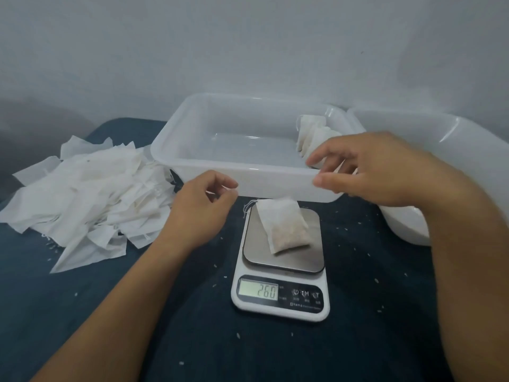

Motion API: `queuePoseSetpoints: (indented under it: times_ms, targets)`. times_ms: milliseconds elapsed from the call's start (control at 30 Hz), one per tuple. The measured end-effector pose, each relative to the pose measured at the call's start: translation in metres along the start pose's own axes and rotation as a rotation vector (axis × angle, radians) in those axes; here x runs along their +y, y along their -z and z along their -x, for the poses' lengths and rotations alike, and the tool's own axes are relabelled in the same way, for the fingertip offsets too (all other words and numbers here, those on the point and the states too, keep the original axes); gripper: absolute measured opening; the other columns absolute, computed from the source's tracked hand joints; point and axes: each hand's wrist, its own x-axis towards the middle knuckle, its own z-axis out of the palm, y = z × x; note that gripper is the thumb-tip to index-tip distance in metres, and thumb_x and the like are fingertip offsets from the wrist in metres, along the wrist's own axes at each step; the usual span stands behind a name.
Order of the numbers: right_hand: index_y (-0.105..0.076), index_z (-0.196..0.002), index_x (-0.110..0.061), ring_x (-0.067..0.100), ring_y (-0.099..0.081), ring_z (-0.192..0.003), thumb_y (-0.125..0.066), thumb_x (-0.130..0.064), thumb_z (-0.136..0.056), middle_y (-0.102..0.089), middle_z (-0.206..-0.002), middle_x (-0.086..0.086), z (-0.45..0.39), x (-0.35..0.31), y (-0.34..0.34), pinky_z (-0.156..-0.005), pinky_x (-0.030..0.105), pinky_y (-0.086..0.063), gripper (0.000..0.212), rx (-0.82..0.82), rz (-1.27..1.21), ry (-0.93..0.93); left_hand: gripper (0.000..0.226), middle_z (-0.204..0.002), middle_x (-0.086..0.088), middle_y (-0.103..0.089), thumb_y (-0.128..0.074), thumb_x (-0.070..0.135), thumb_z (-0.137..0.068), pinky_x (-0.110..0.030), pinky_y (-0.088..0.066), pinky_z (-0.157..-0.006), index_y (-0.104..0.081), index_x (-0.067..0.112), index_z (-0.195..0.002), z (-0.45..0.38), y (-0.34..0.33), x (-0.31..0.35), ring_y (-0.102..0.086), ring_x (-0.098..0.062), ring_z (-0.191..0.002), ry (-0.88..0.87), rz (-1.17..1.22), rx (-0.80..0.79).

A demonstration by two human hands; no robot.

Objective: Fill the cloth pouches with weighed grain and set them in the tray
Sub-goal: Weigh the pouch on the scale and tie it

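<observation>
Dark blue worktop (358, 340), grain-flecked, pale wall behind. Filled pouch (283, 227) flat on scale (281, 296) at frame centre for weighing, reading 260. Left hand (203, 205) and right hand (366, 166) hovering above, released, fingers loosely curled, grasping nothing; tray (220, 172) directly behind scale, presumably for short transfer.

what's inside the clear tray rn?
A few filled pouches stand at the right end of the tray; the right hand covers the nearest ones, so no exact count.

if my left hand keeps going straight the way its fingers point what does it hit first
Probably the near wall of the clear tray: the left hand points forward and right at it, just left of the pouch on the scale. Depth is unclear.
</observation>
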Motion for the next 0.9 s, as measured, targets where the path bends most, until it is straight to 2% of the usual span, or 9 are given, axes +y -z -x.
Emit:
queuePoseSetpoints:
  times_ms: [100,233,400,533,633,700,800,867,900]
  targets:
    - [-0.070,-0.105,-0.043,-0.005,-0.070,-0.074,-0.072,-0.047,-0.086,-0.072,-0.088,-0.030,0.004,0.000,0.005,-0.071,0.026,-0.052,0.020,0.076,-0.069,-0.013,0.011,-0.070,0.026,-0.062,-0.069,0.030,-0.094,-0.029,-0.049,-0.066,-0.070,0.037,-0.086,-0.001,-0.001,-0.002,-0.053,0.000,-0.058,0.014,0.007,0.005]
    - [-0.070,-0.101,-0.043,-0.003,-0.070,-0.070,-0.074,-0.044,-0.088,-0.072,-0.085,-0.028,0.005,0.004,0.006,-0.068,0.027,-0.053,0.014,0.100,-0.097,-0.036,0.011,-0.068,0.029,-0.060,-0.068,0.032,-0.094,-0.030,-0.051,-0.069,-0.070,0.037,-0.085,-0.001,-0.003,-0.004,-0.054,0.001,-0.059,0.011,-0.019,0.014]
    - [-0.068,-0.101,-0.044,-0.007,-0.068,-0.061,-0.072,-0.047,-0.088,-0.067,-0.084,-0.039,-0.002,0.008,-0.002,-0.063,0.021,-0.046,0.013,0.009,-0.032,-0.061,0.012,-0.071,0.026,-0.062,-0.068,0.034,-0.095,-0.020,-0.048,-0.050,-0.070,0.039,-0.084,0.000,-0.006,-0.005,-0.058,0.000,-0.057,0.001,-0.029,-0.025]
    - [-0.068,-0.104,-0.043,-0.003,-0.070,-0.062,-0.073,-0.042,-0.091,-0.072,-0.093,-0.027,-0.010,0.007,-0.020,-0.052,0.013,-0.049,0.013,-0.051,-0.044,-0.038,0.010,-0.078,0.026,-0.064,-0.067,0.037,-0.095,-0.020,-0.048,-0.055,-0.070,0.038,-0.085,0.002,-0.008,-0.004,-0.060,0.001,-0.060,-0.002,-0.060,-0.047]
    - [-0.067,-0.113,-0.040,-0.001,-0.070,-0.061,-0.070,-0.032,-0.096,-0.070,-0.108,-0.024,-0.017,0.003,-0.038,-0.058,0.007,-0.048,0.018,-0.071,-0.058,-0.006,0.010,-0.081,0.026,-0.065,-0.066,0.036,-0.095,-0.014,-0.046,-0.051,-0.069,0.038,-0.086,0.003,-0.009,-0.004,-0.061,0.001,-0.060,-0.007,-0.069,-0.057]
    - [-0.063,-0.126,-0.042,-0.010,-0.066,-0.062,-0.066,-0.031,-0.100,-0.067,-0.123,-0.025,-0.021,-0.004,-0.052,-0.064,0.008,-0.046,0.029,-0.100,0.005,0.027,0.009,-0.082,0.027,-0.065,-0.066,0.036,-0.095,-0.015,-0.047,-0.052,-0.069,0.038,-0.087,0.004,-0.009,-0.004,-0.061,0.001,-0.061,-0.012,-0.077,-0.065]
    - [-0.051,-0.145,-0.046,-0.021,-0.056,-0.094,-0.055,-0.035,-0.106,-0.054,-0.147,-0.023,-0.026,-0.017,-0.069,-0.097,0.022,-0.043,0.041,-0.124,0.216,0.104,0.007,-0.081,0.027,-0.065,-0.067,0.037,-0.095,-0.025,-0.048,-0.062,-0.069,0.038,-0.088,0.006,-0.011,-0.003,-0.060,0.002,-0.063,-0.009,-0.086,-0.082]
    - [-0.046,-0.149,-0.046,0.001,-0.052,-0.129,-0.048,-0.036,-0.107,-0.048,-0.154,-0.021,-0.028,-0.022,-0.076,-0.112,0.034,-0.041,0.043,-0.109,0.285,0.118,0.007,-0.080,0.028,-0.065,-0.066,0.037,-0.095,-0.027,-0.049,-0.063,-0.069,0.038,-0.088,0.006,-0.010,-0.002,-0.060,0.002,-0.063,-0.012,-0.084,-0.088]
    - [-0.045,-0.150,-0.045,0.010,-0.049,-0.136,-0.046,-0.035,-0.108,-0.048,-0.154,-0.019,-0.029,-0.023,-0.079,-0.112,0.037,-0.041,0.043,-0.101,0.306,0.116,0.007,-0.081,0.028,-0.065,-0.066,0.037,-0.095,-0.027,-0.050,-0.063,-0.068,0.037,-0.089,0.006,-0.010,-0.001,-0.061,0.002,-0.064,-0.016,-0.082,-0.087]
